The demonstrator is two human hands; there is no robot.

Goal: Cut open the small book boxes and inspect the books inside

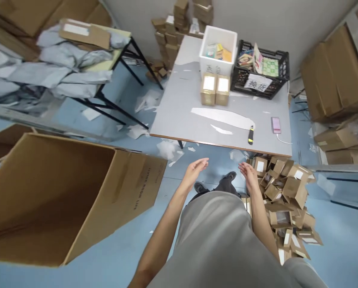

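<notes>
My left hand hangs in the air before the table's front edge, fingers stretched out, holding nothing. To its right, my right hand is also raised with its fingers apart and nothing in them. The grey table bears two small brown boxes with white labels, side by side. Behind them are a white bin and a black crate with booklets inside. A black and yellow cutter lies near the front edge, touching a strip of white paper. A phone with a cable lies further right.
A large open carton stands at the left. Many small opened boxes are heaped on the floor at the right. Grey bags cover a side table at the back left. Paper scraps litter the floor.
</notes>
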